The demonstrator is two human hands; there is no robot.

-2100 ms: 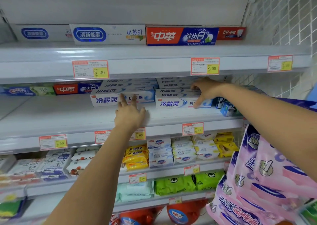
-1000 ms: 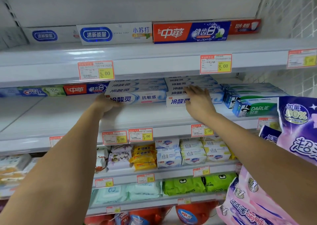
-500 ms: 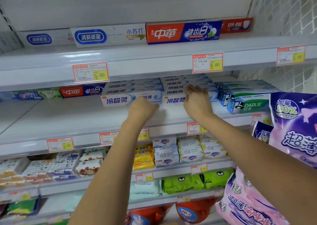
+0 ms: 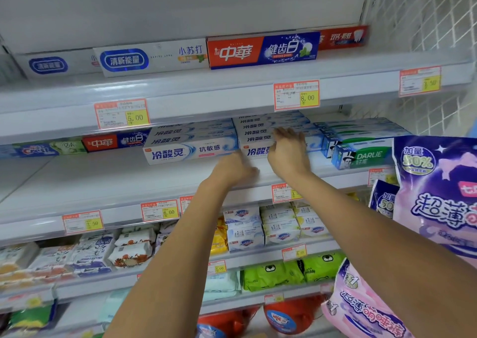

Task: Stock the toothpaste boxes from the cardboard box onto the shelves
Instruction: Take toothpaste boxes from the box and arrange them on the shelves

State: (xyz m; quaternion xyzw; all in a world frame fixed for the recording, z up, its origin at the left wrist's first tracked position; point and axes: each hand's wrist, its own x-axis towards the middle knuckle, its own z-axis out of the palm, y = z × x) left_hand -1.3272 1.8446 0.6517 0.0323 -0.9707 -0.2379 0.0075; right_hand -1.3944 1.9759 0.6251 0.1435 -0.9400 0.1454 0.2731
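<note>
Two stacks of white-and-blue toothpaste boxes lie side by side on the middle shelf (image 4: 77,183): the left stack (image 4: 191,146) and the right stack (image 4: 255,133). My right hand (image 4: 287,152) rests on the front of the right stack, fingers straight and spread over the boxes. My left hand (image 4: 237,168) is blurred by motion, low on the shelf surface just in front of the gap between the stacks, and holds nothing. The cardboard box is out of view.
Green-and-blue Darlie boxes (image 4: 361,154) sit right of the stacks, red-and-blue boxes (image 4: 113,141) to the left. The top shelf (image 4: 232,87) carries more toothpaste boxes. Soap and wipes fill the lower shelves. Purple and pink hanging packs (image 4: 438,188) crowd the right side.
My left hand slid right along the shelf from the left stack's left end to the gap between the stacks. My right hand stayed on the right stack.
</note>
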